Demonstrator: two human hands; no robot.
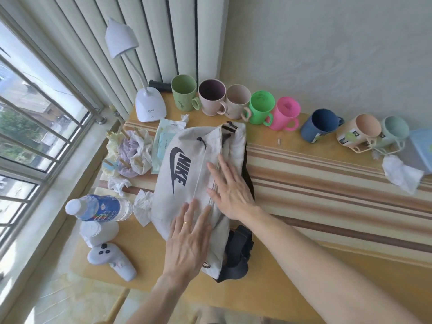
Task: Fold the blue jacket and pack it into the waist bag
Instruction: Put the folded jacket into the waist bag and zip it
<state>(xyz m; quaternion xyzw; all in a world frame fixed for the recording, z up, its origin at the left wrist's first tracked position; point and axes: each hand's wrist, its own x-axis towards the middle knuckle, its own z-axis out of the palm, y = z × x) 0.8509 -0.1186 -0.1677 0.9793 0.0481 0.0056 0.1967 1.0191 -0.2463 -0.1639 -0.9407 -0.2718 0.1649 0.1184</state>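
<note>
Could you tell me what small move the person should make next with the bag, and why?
Probably a last flat press along the zipper line. Both the left hand and right hand lie open on the white waist bag, which looks bulged and zipped, and no blue jacket shows outside it, so packing seems finished.

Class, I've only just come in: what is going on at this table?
A person presses both hands flat on a white waist bag lying on the table. The left hand rests on its near end, the right hand along the zip. No blue jacket shows; whether it is already inside cannot be told. A row of mugs stands behind.
</note>
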